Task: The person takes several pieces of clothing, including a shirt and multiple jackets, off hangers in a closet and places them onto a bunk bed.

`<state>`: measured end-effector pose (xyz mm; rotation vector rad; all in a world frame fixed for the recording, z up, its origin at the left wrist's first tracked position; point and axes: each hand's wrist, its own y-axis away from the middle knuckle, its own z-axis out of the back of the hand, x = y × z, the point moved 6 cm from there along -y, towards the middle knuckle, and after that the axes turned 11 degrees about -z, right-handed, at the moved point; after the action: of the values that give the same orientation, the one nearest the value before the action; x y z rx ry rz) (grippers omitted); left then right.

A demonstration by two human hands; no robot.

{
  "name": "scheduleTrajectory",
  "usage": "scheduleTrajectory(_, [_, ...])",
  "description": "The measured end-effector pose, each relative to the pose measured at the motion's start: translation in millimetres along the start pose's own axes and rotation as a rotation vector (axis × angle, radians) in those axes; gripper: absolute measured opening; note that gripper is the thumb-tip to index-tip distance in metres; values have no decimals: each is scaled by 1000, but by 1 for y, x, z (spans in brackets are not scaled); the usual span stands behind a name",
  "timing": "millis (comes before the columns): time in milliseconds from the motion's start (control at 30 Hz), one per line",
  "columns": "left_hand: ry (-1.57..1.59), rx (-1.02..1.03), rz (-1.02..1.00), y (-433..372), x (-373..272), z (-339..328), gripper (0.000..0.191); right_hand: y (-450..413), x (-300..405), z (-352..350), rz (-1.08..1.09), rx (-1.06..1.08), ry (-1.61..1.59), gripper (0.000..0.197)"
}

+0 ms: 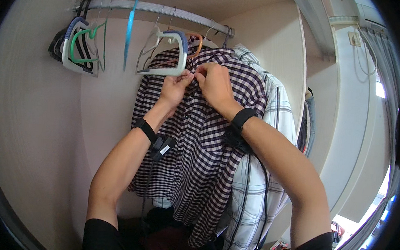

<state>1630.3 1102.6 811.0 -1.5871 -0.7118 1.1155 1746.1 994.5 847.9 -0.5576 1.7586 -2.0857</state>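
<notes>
A dark-and-white checked long-sleeved shirt (215, 157) hangs in the wardrobe, front facing me. My left hand (174, 87) pinches the edge of its front placket just below the collar. Close beside it, my right hand (217, 83) grips the other side of the placket, fingertips almost meeting the left ones. Whatever button lies between the fingers is hidden. A white-and-blue plastic hanger (181, 60) dangles directly above my left hand, overlapping the shirt's shoulder. Near the collar an orange hanger (198, 44) shows in part.
Overhead runs a metal rail (152, 9) with a light blue hanger (129, 34) and a green hanger (75, 47) among several others at left. A white plaid garment (279, 112) hangs behind the checked shirt. Dark clothes (172, 240) lie below. A grey curtain (390, 102) is at far right.
</notes>
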Motion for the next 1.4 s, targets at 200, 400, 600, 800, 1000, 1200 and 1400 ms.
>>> scheduleTrajectory(200, [-327,-107,-287,-4,-13,3,13,4,5,-3,15,-91,-106,12])
scheduleTrajectory(400, [-565,-136,-363,-5,-34,-10,19,0,-13,-6,-11,-119,-250,12])
scheduleTrajectory(600, [-123,-104,-192,-7,-5,5,19,-2,-16,-9,27,-105,-236,13])
scheduleTrajectory(800, [-31,14,-130,-6,-1,16,19,-2,-16,-8,-155,3,-225,14])
scheduleTrajectory(1000, [-137,66,-114,-3,-13,11,15,-1,-11,-16,110,-115,-23,11])
scheduleTrajectory(1200, [-340,126,-161,7,-19,6,15,-5,-29,-33,46,57,-115,12])
scheduleTrajectory(1400, [-384,-97,-313,2,-25,7,22,3,-17,-15,2,-143,-80,8])
